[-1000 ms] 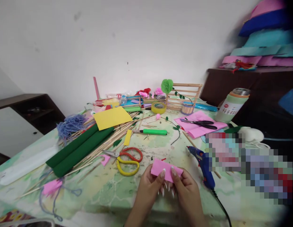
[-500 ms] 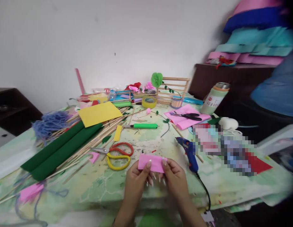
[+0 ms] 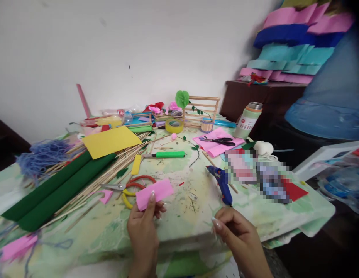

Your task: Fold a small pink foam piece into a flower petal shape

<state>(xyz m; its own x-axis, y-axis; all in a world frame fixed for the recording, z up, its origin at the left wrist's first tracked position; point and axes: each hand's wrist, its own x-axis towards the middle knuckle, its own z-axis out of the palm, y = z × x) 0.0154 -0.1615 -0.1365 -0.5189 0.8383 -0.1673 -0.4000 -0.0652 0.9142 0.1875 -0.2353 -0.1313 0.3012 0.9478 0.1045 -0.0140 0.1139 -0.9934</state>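
My left hand (image 3: 144,221) pinches a pink paper rectangle (image 3: 154,194) between thumb and fingers, holding it above the near part of the table (image 3: 115,231). The paper hangs just over the red and yellow scissors (image 3: 136,187). My right hand (image 3: 234,231) is off to the right near the table's front edge, fingers curled with nothing visible in them. It sits just below the blue glue gun (image 3: 221,181).
Green foam rolls (image 3: 52,189), bamboo sticks (image 3: 110,173), yellow paper (image 3: 110,141), a green-handled knife (image 3: 168,155), black scissors on pink paper (image 3: 218,142), a tape roll (image 3: 174,125) and a flask (image 3: 247,120) cover the table. Another person in blue (image 3: 332,100) stands at the right.
My right hand has let go of the pink paper and moved right and down. My left hand carried the paper left over the scissors. The view has swung rightward.
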